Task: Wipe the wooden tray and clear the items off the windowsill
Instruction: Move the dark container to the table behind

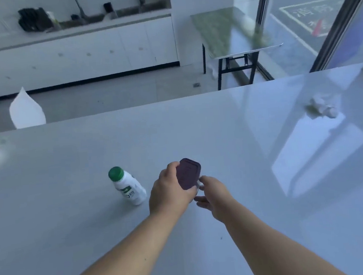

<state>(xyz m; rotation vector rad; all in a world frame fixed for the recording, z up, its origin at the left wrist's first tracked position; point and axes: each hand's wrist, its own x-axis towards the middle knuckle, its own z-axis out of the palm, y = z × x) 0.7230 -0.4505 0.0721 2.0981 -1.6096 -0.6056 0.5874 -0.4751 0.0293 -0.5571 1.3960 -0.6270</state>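
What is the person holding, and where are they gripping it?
A container with a dark purple lid; the left hand grips its side, the right hand touches it.

A wide pale-grey counter (197, 124) fills the near half of the room, its glossy top catching bluish window reflections toward the right edge. Beyond its far edge lies a grey tiled floor (127, 89) with a small drain (196, 85). Along the back wall runs a row of white cabinets (79, 56) with a dark plinth, topped by a worktop and a sink recess (102, 16), where the clutter is too blurred to name. To the right stands a green-topped folding table (228, 31) on black legs, beside tall dark-framed windows (310, 14) showing painted pavement outside. Daylight is cool.
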